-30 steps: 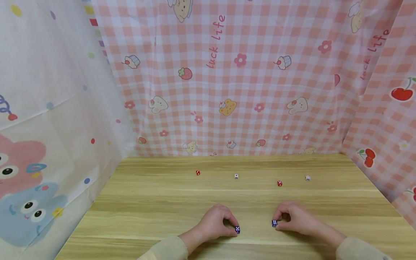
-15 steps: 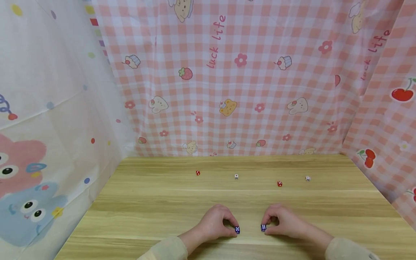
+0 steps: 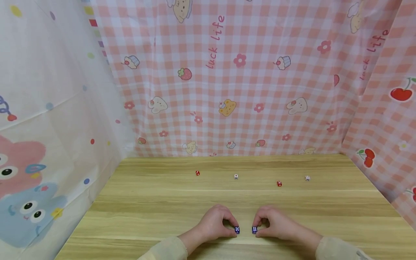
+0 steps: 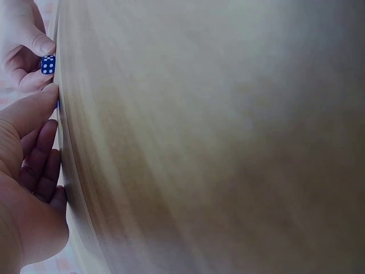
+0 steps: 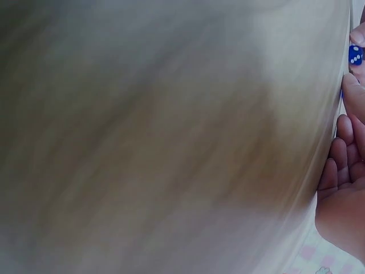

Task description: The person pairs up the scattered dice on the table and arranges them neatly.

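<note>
Near the front of the wooden table, my left hand point(image 3: 215, 223) pinches a blue die with white dots point(image 3: 237, 230) between thumb and fingertips. Facing it, my right hand point(image 3: 275, 222) pinches a second blue die point(image 3: 254, 230) the same way. A small gap separates the two dice, which are about level with each other. In the left wrist view, the right hand's blue die point(image 4: 48, 64) shows clearly, while the left hand's own die is mostly hidden behind the thumb. The right wrist view shows the left hand's blue die point(image 5: 355, 55) at the edge.
Farther back on the wooden table point(image 3: 156, 202) lie a red die point(image 3: 197, 173), a white die point(image 3: 236, 176), another red die point(image 3: 279, 183) and another white die point(image 3: 307, 178). A pink checked cloth point(image 3: 201, 90) hangs behind the table, with more cloth at both sides.
My right hand has moved left with its blue die, closing most of the distance to the other blue die. My left hand has stayed in place.
</note>
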Tool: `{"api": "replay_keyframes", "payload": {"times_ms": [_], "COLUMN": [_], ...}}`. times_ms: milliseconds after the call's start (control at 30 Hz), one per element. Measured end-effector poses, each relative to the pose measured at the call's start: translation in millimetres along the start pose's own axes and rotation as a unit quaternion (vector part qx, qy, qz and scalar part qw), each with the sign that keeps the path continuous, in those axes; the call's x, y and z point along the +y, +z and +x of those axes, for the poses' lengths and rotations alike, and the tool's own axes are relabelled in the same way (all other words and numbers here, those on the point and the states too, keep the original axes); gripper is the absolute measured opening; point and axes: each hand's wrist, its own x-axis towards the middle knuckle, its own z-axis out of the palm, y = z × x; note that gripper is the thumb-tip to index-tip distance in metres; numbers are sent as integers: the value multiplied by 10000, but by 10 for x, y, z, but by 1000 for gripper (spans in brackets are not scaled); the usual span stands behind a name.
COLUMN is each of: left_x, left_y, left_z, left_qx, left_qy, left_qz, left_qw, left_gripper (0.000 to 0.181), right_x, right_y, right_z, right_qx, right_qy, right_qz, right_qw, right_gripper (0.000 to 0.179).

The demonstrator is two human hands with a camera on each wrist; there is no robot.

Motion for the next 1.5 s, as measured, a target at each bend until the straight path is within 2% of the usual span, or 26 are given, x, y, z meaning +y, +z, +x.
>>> {"api": "replay_keyframes", "payload": {"times_ms": [200, 367, 700, 1033, 1500], "left_x": [-6, -2, 20, 17, 4], "left_y": [1, -6, -20, -18, -11], "left_z": [0, -1, -6, -5, 0], "left_qx": [15, 53, 19, 15, 43], "left_qy": [131, 180, 10, 84, 181], "left_qz": [32, 3, -67, 72, 27], "left_qw": [9999, 9998, 10000, 9999, 9998], "left_gripper": [16, 16, 17, 18, 19], "right_x": [-59, -69, -73, -99, -114], "right_y": [44, 76, 157, 187, 217], "right_z": [57, 89, 163, 201, 226], "right_qx": [-93, -44, -20, -57, 60], "right_qy": [190, 95, -93, 71, -39], "right_qz": [-37, -122, -302, -99, -158], "right_qw": [9998, 9999, 9995, 9999, 9999], "right_gripper": [18, 18, 18, 18, 18]}}
